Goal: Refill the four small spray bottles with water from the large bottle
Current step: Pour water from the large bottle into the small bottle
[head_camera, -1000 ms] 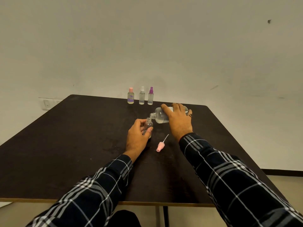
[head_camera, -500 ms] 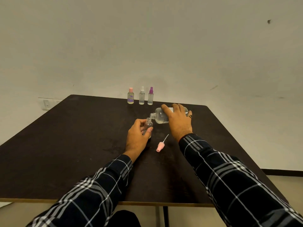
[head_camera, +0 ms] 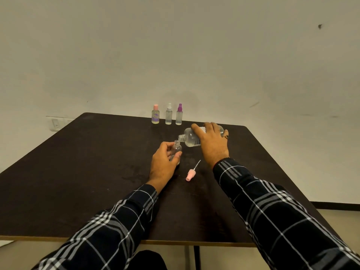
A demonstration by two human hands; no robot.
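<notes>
Large bottle (head_camera: 191, 138), one only, is gripped round its body by the right hand (head_camera: 212, 143), which hides its middle. It is tipped near-flat above the table (head_camera: 78, 172), its mouth turned to 9 o'clock and just above the neck of one uncapped spray bottle (head_camera: 176, 148), which is held upright in the curled left hand (head_camera: 165, 162), lower part hidden. One pink spray cap (head_camera: 191, 174) is laid at 5 o'clock of it, while three capped ones are lined at 12 o'clock by the far edge: pink-capped bottle (head_camera: 155, 114), white-capped bottle (head_camera: 168, 114), purple-capped bottle (head_camera: 179, 114).
</notes>
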